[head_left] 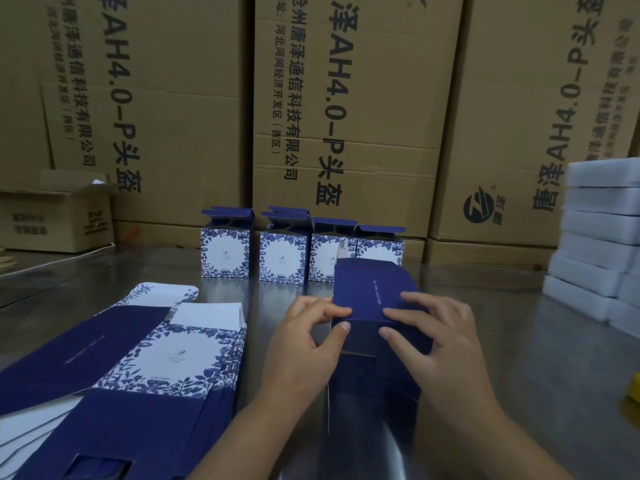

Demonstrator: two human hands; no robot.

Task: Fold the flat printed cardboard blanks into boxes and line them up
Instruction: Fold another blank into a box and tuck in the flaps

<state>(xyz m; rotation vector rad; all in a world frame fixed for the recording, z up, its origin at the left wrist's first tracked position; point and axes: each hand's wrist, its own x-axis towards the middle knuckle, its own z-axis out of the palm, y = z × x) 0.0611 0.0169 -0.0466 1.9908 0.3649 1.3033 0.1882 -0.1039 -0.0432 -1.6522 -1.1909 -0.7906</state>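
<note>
A dark blue cardboard box, partly folded, lies on the steel table in front of me. My left hand pinches its near left edge between thumb and fingers. My right hand grips its near right corner, fingers on top and thumb on the front. A stack of flat blue-and-white floral blanks lies at the left. Behind stands a row of several folded floral boxes with their top flaps open.
Large brown shipping cartons wall off the back of the table. A small open brown carton sits at the far left. White flat boxes are stacked at the right edge. Something yellow shows at the right border.
</note>
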